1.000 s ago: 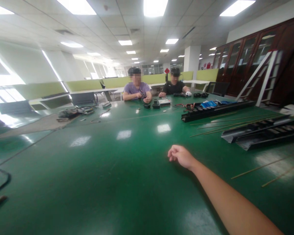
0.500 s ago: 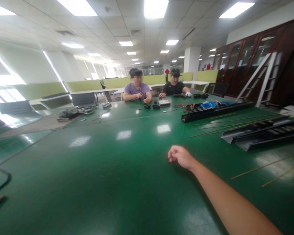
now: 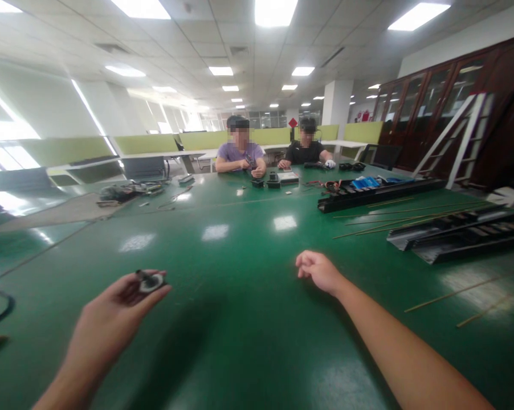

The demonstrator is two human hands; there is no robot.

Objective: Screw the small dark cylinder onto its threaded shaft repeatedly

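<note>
My left hand (image 3: pixel 115 310) is raised above the green table (image 3: pixel 223 341) at the lower left. Between its thumb and fingers it grips a small dark part with a pale round ring and a short black stem (image 3: pixel 151 282); its exact kind does not show. My right hand (image 3: pixel 319 272) rests on or just over the table right of the middle. Its fingers are curled inward, and nothing shows in them.
Two long black channel trays (image 3: pixel 470 233) lie on the right, among thin yellowish rods (image 3: pixel 440 299). Farther back is another black channel (image 3: pixel 380 193) with blue items. Two people sit at the far edge near small black parts (image 3: pixel 273 181). Tools and a cloth (image 3: pixel 64 210) lie back left.
My left hand has come into view from the lower left, with the small ringed part in its grip. My right hand stays nearly where it was.
</note>
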